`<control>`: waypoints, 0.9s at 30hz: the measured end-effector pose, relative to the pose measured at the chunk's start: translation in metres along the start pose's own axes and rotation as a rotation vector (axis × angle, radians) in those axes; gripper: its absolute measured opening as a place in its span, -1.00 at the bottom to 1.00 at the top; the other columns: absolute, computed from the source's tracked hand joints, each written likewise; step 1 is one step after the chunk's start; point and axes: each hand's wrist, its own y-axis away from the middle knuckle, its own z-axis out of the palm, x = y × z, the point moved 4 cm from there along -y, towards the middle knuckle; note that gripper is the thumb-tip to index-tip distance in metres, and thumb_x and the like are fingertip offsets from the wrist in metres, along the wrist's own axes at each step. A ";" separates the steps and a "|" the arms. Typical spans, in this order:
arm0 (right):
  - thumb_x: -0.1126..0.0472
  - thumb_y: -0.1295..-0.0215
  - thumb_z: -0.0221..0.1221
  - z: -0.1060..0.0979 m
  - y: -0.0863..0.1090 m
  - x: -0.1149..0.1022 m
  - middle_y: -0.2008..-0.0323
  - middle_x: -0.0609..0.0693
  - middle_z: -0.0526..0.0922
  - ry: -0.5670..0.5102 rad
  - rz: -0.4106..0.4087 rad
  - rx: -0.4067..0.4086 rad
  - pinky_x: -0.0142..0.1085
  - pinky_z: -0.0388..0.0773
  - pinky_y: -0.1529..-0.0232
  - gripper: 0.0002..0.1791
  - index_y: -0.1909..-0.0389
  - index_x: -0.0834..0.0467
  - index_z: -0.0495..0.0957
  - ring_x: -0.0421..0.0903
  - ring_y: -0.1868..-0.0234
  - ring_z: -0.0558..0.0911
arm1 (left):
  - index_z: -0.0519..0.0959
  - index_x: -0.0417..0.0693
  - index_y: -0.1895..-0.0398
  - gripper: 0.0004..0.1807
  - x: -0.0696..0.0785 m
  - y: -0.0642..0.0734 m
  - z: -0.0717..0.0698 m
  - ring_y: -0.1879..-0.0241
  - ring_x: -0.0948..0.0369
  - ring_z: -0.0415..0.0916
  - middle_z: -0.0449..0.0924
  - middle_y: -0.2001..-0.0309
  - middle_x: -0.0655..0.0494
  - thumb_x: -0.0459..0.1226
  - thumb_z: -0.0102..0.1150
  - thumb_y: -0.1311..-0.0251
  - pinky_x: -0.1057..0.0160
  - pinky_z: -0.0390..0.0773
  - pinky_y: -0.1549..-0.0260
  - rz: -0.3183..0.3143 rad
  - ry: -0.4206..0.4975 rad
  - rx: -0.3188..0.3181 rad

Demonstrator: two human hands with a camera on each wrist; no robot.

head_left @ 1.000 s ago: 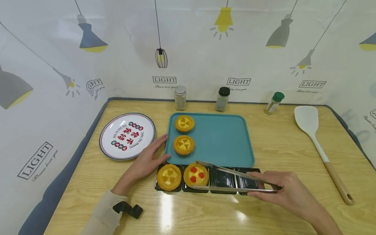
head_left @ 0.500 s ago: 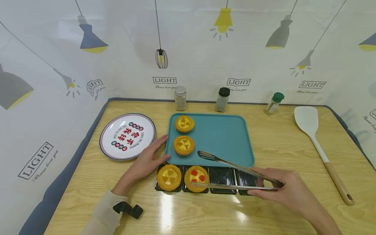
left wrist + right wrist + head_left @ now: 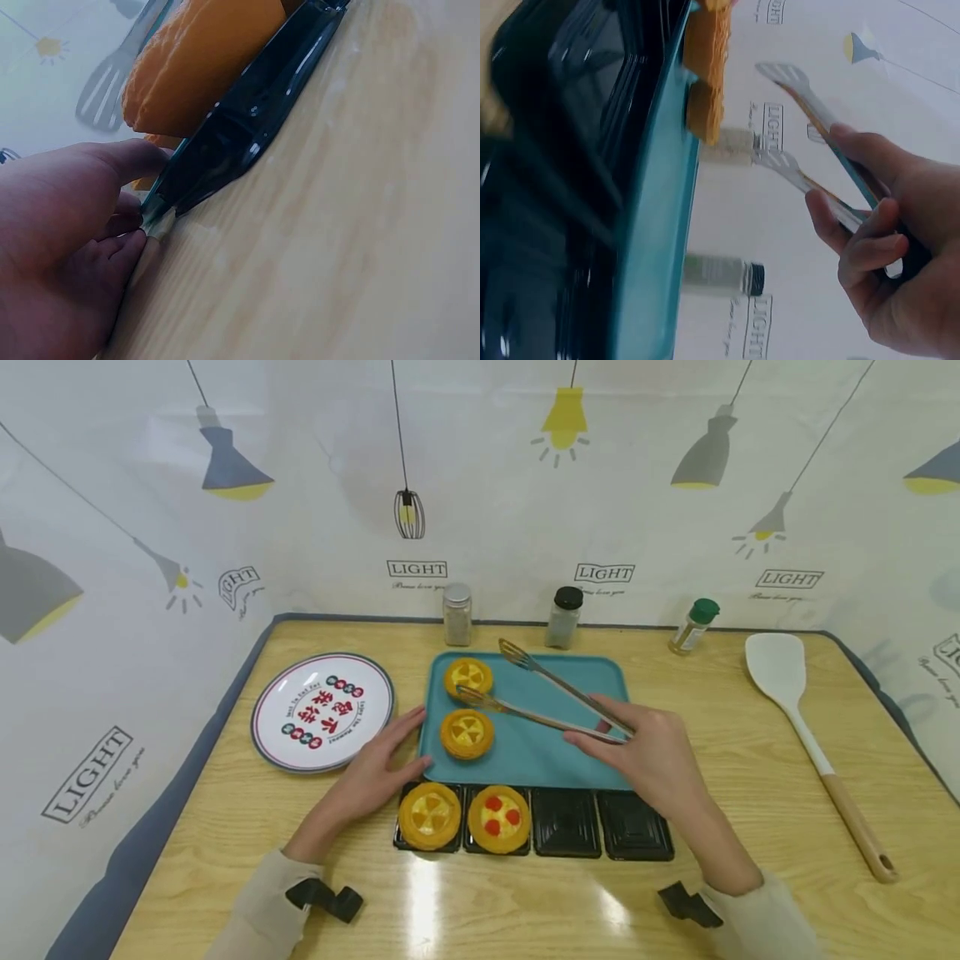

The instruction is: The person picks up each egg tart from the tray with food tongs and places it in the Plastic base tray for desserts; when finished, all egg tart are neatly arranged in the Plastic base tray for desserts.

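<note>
White round blue-rimmed plate [image 3: 274, 710]: one. Left hand [image 3: 375, 775], grip unclenched, touches teal rectangular tray [image 3: 532, 767], presumably steadying it. Round golden tarts [image 3: 467, 734]: four; two on tray, one each in left two of four black square plastic bases [image 3: 566, 827], likely for separation. Silver metal tongs [image 3: 570, 692]: one pair, spread empty above tray, grasped by right hand [image 3: 656, 747].

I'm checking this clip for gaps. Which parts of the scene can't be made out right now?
- Tongs' handle end: head view, covered by the right hand.
- Tray's near right corner: head view, also behind that hand.
- Print on the green-capped bottle: head view, too small to read.
- Part of the nearest tart: left wrist view, cut off by the upper edge.
- Black containers: right wrist view, blurred and cropped.
</note>
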 end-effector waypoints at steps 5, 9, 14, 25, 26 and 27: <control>-0.11 -0.05 0.44 0.026 -0.018 -0.013 0.55 -0.13 0.63 -0.008 0.024 -0.005 -0.34 0.28 0.78 -0.41 -0.04 0.17 0.68 -0.21 0.70 0.36 | 0.12 0.13 -0.54 -0.24 0.001 0.000 0.002 -0.49 0.07 -0.08 0.01 -0.53 0.16 0.06 0.12 -0.35 -0.11 0.00 -0.39 0.002 0.004 -0.006; -0.10 -0.05 0.44 0.038 -0.021 -0.015 0.55 -0.09 0.65 0.022 0.029 -0.021 -0.33 0.31 0.76 -0.41 -0.02 0.21 0.67 -0.23 0.70 0.40 | 0.12 0.13 -0.54 -0.24 0.001 0.000 0.001 -0.49 0.05 -0.08 0.02 -0.52 0.15 0.05 0.13 -0.35 -0.12 0.01 -0.39 -0.001 -0.001 0.001; -0.09 -0.07 0.44 0.044 -0.021 -0.009 0.52 -0.03 0.68 0.026 0.047 -0.040 -0.33 0.33 0.77 -0.40 -0.03 0.24 0.67 -0.24 0.72 0.42 | 0.13 0.13 -0.53 -0.24 0.001 0.001 0.000 -0.48 0.06 -0.07 0.02 -0.52 0.16 0.03 0.15 -0.34 -0.12 0.01 -0.39 -0.010 -0.012 0.002; -0.09 -0.09 0.42 0.045 -0.021 -0.005 0.46 0.05 0.73 0.008 0.046 -0.056 -0.33 0.33 0.79 -0.43 -0.02 0.22 0.68 -0.25 0.70 0.47 | 0.13 0.12 -0.53 -0.25 0.002 0.000 0.000 -0.48 0.06 -0.07 0.02 -0.52 0.15 0.00 0.15 -0.35 -0.10 0.01 -0.39 -0.002 -0.008 -0.001; -0.09 -0.09 0.42 0.046 -0.021 -0.004 0.45 0.06 0.73 0.007 0.048 -0.059 -0.32 0.33 0.80 -0.43 -0.02 0.21 0.68 -0.25 0.71 0.48 | 0.13 0.12 -0.53 -0.25 0.002 0.000 0.000 -0.48 0.06 -0.08 0.02 -0.52 0.15 0.00 0.15 -0.35 -0.10 0.01 -0.39 -0.002 -0.009 -0.002; -0.09 -0.09 0.42 0.046 -0.021 -0.004 0.44 0.07 0.74 0.007 0.048 -0.060 -0.32 0.33 0.80 -0.43 -0.02 0.21 0.68 -0.25 0.70 0.49 | 0.13 0.12 -0.53 -0.25 0.002 0.000 0.000 -0.48 0.06 -0.08 0.02 -0.52 0.16 0.00 0.15 -0.35 -0.10 0.00 -0.40 -0.003 -0.008 -0.003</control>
